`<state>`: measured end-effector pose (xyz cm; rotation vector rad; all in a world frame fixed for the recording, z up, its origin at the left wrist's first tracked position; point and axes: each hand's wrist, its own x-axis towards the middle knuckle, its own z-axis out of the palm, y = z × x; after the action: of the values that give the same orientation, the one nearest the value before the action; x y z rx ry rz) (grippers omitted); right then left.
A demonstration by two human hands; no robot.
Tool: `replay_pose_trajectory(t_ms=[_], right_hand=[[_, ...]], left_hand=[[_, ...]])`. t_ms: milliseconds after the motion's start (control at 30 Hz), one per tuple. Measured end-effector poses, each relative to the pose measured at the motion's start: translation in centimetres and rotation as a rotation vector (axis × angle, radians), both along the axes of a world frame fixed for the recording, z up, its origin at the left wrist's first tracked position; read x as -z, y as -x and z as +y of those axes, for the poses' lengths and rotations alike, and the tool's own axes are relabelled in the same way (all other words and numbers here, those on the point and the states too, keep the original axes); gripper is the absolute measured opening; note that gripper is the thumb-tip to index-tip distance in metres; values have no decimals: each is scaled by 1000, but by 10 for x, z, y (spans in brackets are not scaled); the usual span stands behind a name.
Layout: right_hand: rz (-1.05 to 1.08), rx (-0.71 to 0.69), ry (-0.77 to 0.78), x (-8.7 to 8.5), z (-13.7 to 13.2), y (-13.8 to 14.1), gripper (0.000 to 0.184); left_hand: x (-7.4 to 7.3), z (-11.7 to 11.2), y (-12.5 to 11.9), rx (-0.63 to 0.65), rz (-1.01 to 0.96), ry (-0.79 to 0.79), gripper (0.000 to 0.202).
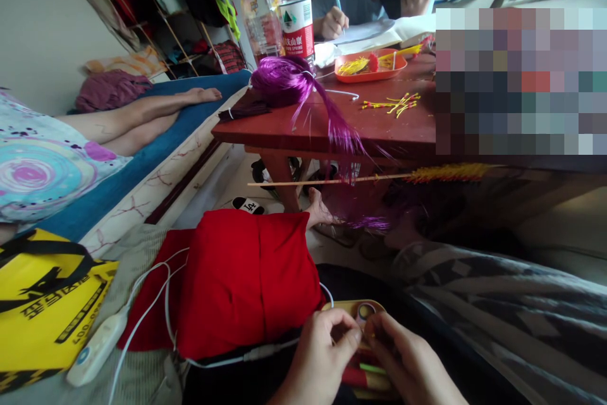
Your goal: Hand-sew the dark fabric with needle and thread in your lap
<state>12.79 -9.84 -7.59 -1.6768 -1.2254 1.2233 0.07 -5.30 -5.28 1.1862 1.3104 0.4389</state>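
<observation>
In the head view our left hand and right hand meet low in the middle, fingertips touching. Both pinch narrow, thumb against forefinger. Whatever sits between the tips is too small and too hidden for us to tell.

Just beyond the pinch, touching the fingertips, lies a yellow plastic piece with a round ring. Just under the pinch, between our two hands, a thin green stick lies across some red and yellow pieces that we cannot make out.

Left of the grip, close by, is a red fabric cushion. A white cable loops over its near edge and runs on towards our left hand. Further left lies a yellow carrier bag with black print.

Well beyond the grip stands a reddish-brown wooden table. A bundle of purple synthetic fibres lies on it and spills over its near edge. Below that edge runs a long thin wooden stick with a yellow-orange tufted end. Further back on the table sit an orange plastic tray and two clear plastic bottles. Behind them another person's hand holds a pen over paper.
</observation>
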Motion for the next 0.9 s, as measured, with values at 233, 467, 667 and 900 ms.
replay_pose_trajectory(t_ms=[233,467,667,900], right_hand=[[-90,-167,2,10,-2,-2,15],[-232,-325,28,-4,11,-20,21],[-585,-522,-80,34,-9,-9,16],[-819,-461,-201,101,-36,20,19]], left_hand=[[5,-5,1,52,55,-122,16],[4,0,13,53,15,-87,15],[4,9,25,-63,-160,79,24],[2,11,24,-136,-210,136,34]])
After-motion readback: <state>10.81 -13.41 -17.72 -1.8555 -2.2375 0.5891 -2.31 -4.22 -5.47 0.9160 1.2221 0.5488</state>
